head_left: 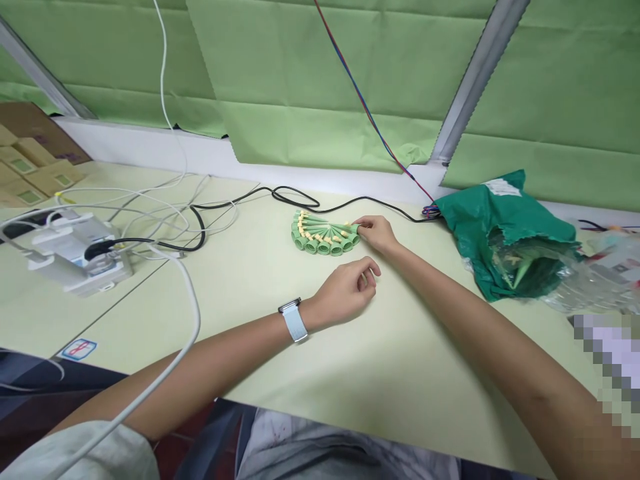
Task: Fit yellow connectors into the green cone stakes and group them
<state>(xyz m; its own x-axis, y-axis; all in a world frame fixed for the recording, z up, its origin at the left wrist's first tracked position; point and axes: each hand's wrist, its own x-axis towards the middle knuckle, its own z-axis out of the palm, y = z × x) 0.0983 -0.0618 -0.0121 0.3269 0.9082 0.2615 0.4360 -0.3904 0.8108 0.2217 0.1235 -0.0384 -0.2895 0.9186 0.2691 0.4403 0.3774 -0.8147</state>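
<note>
Several pale green, cone-like pieces (324, 247) with yellow bands lie fanned out in an arc on the table, their round open ends facing me and their thin ends meeting at the back. At the right end of this fan, my right hand (377, 233) pinches the outermost green cone between thumb and fingers. My left hand (345, 290), with a light blue watch strap (295, 321) on its wrist, hovers just in front of the fan. Its fingers are loosely curled, and nothing shows in them.
A torn green plastic bag (505, 227) lies to the right, with clear plastic packaging (600, 273) beside it. White power adapters (80, 253) and tangled cables occupy the left. A white cable (193, 300) crosses over my left arm. Small cardboard boxes (35, 167) stand far left.
</note>
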